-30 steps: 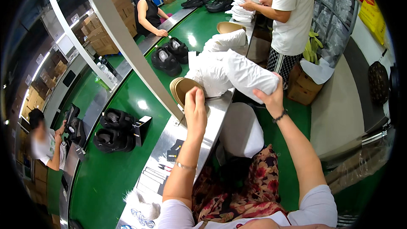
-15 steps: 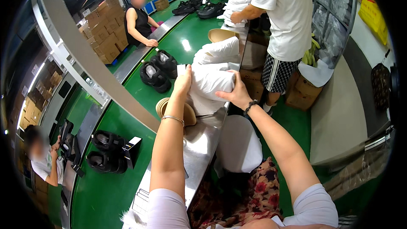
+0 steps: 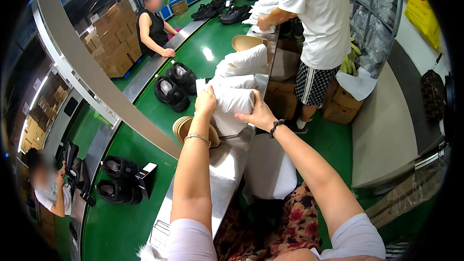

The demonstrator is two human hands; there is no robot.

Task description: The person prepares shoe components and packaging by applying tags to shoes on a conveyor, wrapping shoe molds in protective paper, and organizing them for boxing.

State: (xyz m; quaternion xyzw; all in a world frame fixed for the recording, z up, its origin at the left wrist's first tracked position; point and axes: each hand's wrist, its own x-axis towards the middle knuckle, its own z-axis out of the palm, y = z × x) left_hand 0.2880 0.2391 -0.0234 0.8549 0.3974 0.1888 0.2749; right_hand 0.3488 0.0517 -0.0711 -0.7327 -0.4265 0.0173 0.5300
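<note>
Between my two hands sits a bundle wrapped in white paper [image 3: 235, 101], on top of other white wrapped bundles on the metal ledge. My left hand [image 3: 205, 102] grips its left end, beside a small white piece of paper [image 3: 200, 85]. My right hand [image 3: 261, 113] curls round the right end, thumb on the near face. What the wrapping holds is hidden. Just beyond lies another white wrapped bundle [image 3: 241, 61]. Stacked tan curved inserts [image 3: 182, 129] stand next to my left wrist, partly behind it.
Black shoes [image 3: 171, 87] stand on the green conveyor belt [image 3: 140, 137]; another black pair [image 3: 118, 181] is nearer, beside a black card. A slanting beige post [image 3: 104, 63] crosses the left. A co-worker in a white shirt [image 3: 316, 19] stands at the right; others sit along the line. A white-covered stool [image 3: 270, 166] is below the ledge.
Both hands and the bundle have shifted slightly left and down, with the right hand moving closer to the left. The far co-worker in black now stretches an arm across the belt toward the shoes.
</note>
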